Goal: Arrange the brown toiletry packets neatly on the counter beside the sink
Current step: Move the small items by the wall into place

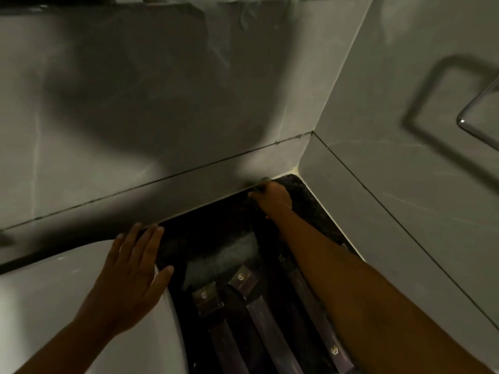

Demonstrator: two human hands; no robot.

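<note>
Several long brown toiletry packets with small gold logos lie lengthwise on the dark counter [232, 233]: one at the left [213, 314], one in the middle [259, 306], one partly under my right forearm [321, 327]. My left hand [132, 273] rests flat with fingers spread on the white sink's rim [67, 279], at the counter's edge. My right hand [272, 197] reaches to the far corner against the wall, fingers curled around something dark and small; what it is cannot be made out.
Grey tiled walls [162, 117] meet in a corner right behind the counter. A chrome rail [475, 114] hangs on the right wall. The counter strip between sink and wall is narrow and dim.
</note>
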